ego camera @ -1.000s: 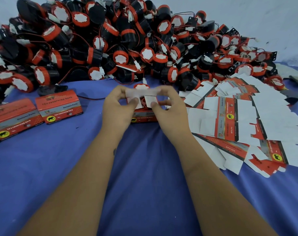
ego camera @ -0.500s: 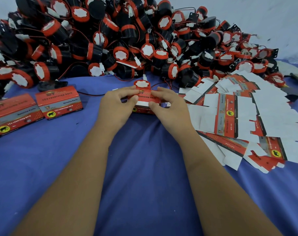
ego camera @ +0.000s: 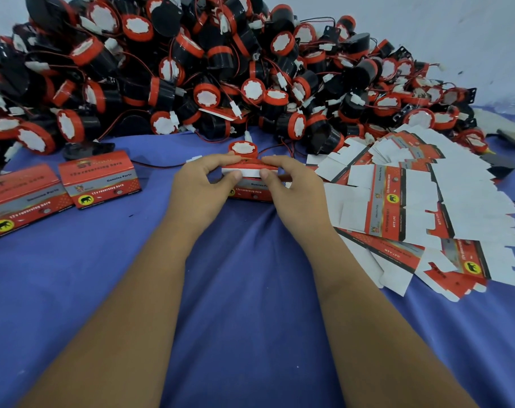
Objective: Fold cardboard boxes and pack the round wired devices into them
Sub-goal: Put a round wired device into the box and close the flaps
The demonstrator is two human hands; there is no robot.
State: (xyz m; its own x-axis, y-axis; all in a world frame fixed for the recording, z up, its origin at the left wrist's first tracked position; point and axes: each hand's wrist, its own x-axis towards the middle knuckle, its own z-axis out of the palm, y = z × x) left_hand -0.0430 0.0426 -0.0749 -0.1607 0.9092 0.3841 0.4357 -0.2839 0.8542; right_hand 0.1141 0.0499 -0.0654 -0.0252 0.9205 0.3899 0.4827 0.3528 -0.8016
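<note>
Both hands closing a box

At the middle of the worktop (ego camera: 250, 334), the left hand (ego camera: 201, 187) and right hand (ego camera: 291, 187) pinch the white flap of a red box (ego camera: 250, 192) that stands on the blue cloth. Just behind it lies one device (ego camera: 243, 149). Flat boxes (ego camera: 412, 201) lie to the right, two packed boxes (ego camera: 100, 179) to the left. Behind all is the device pile (ego camera: 220, 69).

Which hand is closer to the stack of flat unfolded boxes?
Right. The right hand sits beside the flat unfolded boxes; the left hand is farther, across the box both hands hold.
</note>
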